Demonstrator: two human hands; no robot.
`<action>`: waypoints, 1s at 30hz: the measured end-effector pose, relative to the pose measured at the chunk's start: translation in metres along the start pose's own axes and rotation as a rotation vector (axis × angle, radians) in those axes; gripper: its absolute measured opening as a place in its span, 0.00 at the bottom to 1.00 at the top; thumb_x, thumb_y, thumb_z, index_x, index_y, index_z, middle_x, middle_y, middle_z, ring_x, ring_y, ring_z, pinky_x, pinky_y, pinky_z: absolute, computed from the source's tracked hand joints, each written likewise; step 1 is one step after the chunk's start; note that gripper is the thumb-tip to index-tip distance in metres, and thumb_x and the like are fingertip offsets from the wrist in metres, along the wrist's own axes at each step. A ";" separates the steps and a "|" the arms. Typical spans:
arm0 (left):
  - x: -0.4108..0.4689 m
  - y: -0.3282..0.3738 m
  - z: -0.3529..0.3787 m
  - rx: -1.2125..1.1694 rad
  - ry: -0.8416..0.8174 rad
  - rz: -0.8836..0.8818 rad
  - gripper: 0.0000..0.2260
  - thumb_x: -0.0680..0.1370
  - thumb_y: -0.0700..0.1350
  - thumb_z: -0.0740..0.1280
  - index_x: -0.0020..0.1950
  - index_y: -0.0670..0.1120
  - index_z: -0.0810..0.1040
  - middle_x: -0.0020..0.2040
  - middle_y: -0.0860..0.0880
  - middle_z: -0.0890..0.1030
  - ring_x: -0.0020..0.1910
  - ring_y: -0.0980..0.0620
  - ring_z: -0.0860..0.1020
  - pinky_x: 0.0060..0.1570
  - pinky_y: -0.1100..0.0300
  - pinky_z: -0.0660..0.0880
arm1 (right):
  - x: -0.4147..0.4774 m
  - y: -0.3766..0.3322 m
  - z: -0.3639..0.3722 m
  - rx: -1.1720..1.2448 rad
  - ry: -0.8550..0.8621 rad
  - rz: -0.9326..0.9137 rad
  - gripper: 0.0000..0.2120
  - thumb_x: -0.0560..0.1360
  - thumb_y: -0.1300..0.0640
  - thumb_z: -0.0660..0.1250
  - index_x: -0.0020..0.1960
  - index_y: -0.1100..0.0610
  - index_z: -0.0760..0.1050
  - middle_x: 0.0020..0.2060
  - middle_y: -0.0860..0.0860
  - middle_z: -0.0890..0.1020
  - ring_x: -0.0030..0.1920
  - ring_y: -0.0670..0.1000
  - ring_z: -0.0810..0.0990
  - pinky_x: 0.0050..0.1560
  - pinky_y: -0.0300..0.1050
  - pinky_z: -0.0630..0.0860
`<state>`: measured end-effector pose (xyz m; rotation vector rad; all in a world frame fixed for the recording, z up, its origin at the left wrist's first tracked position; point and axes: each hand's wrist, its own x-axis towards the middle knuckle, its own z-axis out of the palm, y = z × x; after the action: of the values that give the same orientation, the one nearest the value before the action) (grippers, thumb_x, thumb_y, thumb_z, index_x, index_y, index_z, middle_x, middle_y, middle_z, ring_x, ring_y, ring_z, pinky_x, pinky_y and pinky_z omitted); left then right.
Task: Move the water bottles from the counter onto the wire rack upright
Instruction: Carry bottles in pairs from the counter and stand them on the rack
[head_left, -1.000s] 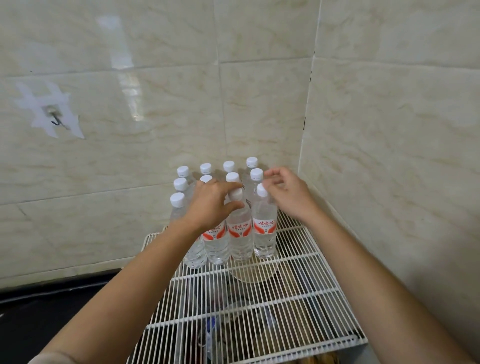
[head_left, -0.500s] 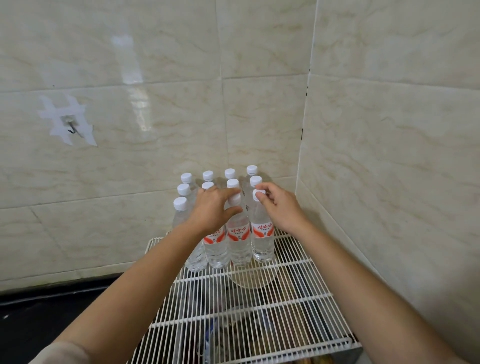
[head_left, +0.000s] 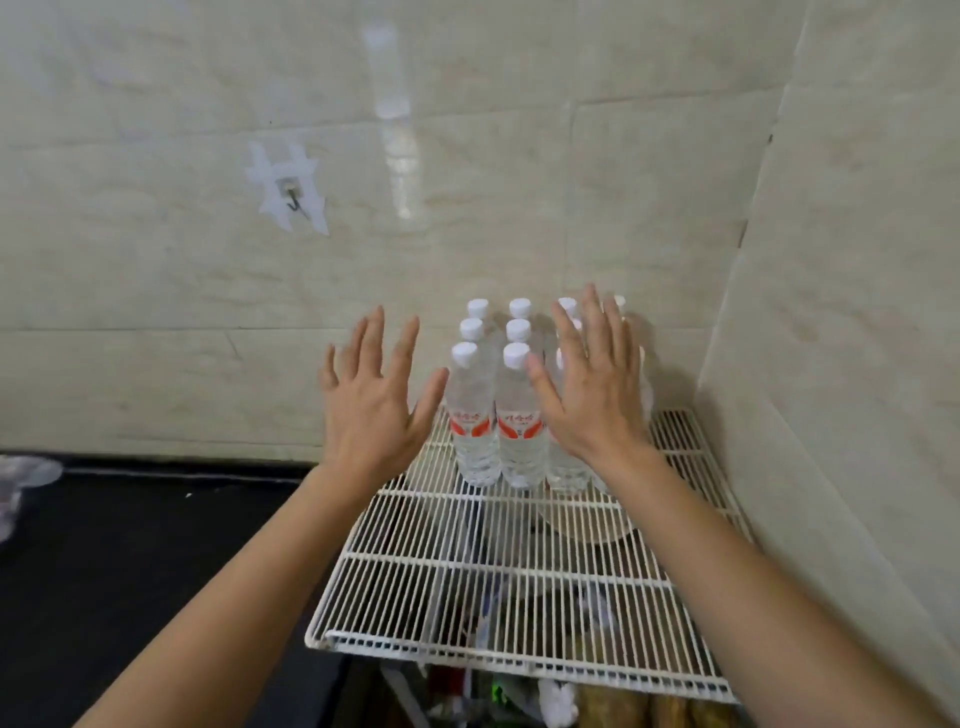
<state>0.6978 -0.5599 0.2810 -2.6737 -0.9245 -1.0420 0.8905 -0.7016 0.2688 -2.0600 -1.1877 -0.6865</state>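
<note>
Beige marble-pattern wall tiles (head_left: 156, 322) meet in a corner at right. A white wire rack (head_left: 493, 587) sits in that corner, next to a dark desk (head_left: 130, 545) on the left.

Task items: the water bottles (head_left: 472, 415) stand upright on the rear part of the wire rack, packed in close rows against the back wall. Each is clear, with a white cap and a red-and-white label.

Left hand (head_left: 374, 410): raised, palm forward, fingers straight and spread, holding nothing. It is positioned just left of the bottle group. The thumb tip lies just beside the front-left bottle; contact cannot be confirmed.

Right hand (head_left: 592, 395): raised, palm forward, fingers straight and spread, holding nothing. It covers the right-hand columns of bottles from the camera; contact cannot be confirmed.

Other items: a small metal hook (head_left: 291, 189), fixed with white adhesive strips, is mounted on the back wall at upper left. Assorted objects lie beneath the rack, too obscured to identify.
</note>
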 end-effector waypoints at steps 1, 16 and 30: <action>-0.016 -0.013 -0.003 0.042 -0.037 -0.032 0.31 0.81 0.64 0.51 0.80 0.49 0.63 0.80 0.39 0.60 0.79 0.38 0.60 0.73 0.34 0.57 | -0.007 -0.014 0.014 0.003 -0.034 -0.051 0.31 0.82 0.41 0.57 0.81 0.53 0.59 0.81 0.60 0.54 0.81 0.61 0.49 0.79 0.62 0.50; -0.237 -0.297 -0.173 0.444 -0.089 -0.608 0.30 0.81 0.62 0.52 0.79 0.47 0.64 0.80 0.39 0.61 0.78 0.38 0.60 0.72 0.33 0.58 | -0.083 -0.364 0.156 0.301 -0.316 -0.435 0.33 0.82 0.39 0.57 0.81 0.53 0.56 0.81 0.59 0.52 0.81 0.61 0.46 0.79 0.61 0.44; -0.392 -0.552 -0.299 0.534 -0.198 -0.841 0.31 0.81 0.62 0.52 0.78 0.45 0.66 0.79 0.37 0.64 0.77 0.37 0.63 0.71 0.32 0.60 | -0.184 -0.701 0.265 0.457 -0.552 -0.662 0.33 0.81 0.42 0.58 0.81 0.55 0.57 0.80 0.60 0.57 0.81 0.59 0.51 0.79 0.61 0.53</action>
<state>-0.0216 -0.4080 0.1976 -1.9559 -2.1052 -0.4829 0.2180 -0.3399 0.1605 -1.4866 -2.1551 -0.0742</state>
